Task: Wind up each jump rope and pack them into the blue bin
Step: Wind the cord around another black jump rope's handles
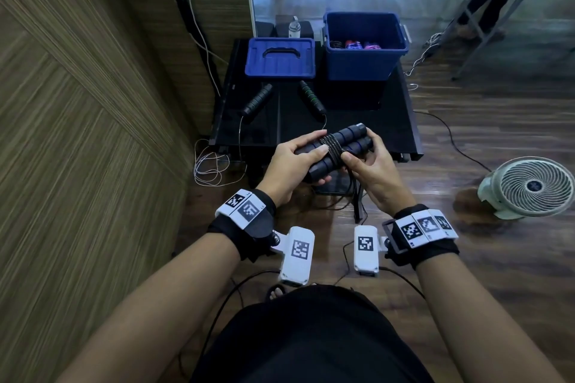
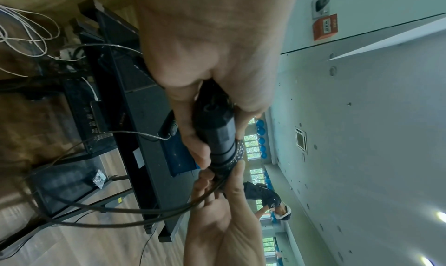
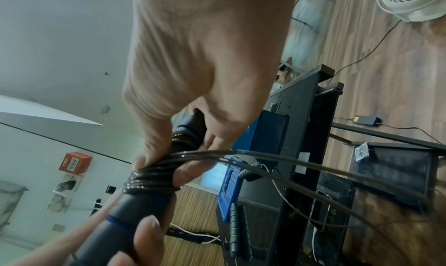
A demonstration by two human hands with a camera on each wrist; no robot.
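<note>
My left hand (image 1: 298, 158) grips the near ends of two black jump rope handles with blue rings (image 1: 334, 146), held side by side. Black cord (image 1: 333, 146) is coiled several turns around their middle. My right hand (image 1: 361, 162) pinches the cord against the handles at the coil (image 3: 149, 180); loose cord (image 3: 301, 167) trails down to the floor. The left wrist view looks along the handles (image 2: 218, 134). The blue bin (image 1: 365, 47) stands open at the table's far right with several wound ropes inside. A second rope with green-ringed handles (image 1: 311, 98) lies unwound on the black table (image 1: 373, 121).
The blue bin lid (image 1: 280, 57) lies flat at the table's far left, a bottle (image 1: 294, 27) behind it. A white floor fan (image 1: 529, 186) stands to the right. White cables (image 1: 211, 165) loop on the wooden floor left of the table. A wood-panelled wall runs along the left.
</note>
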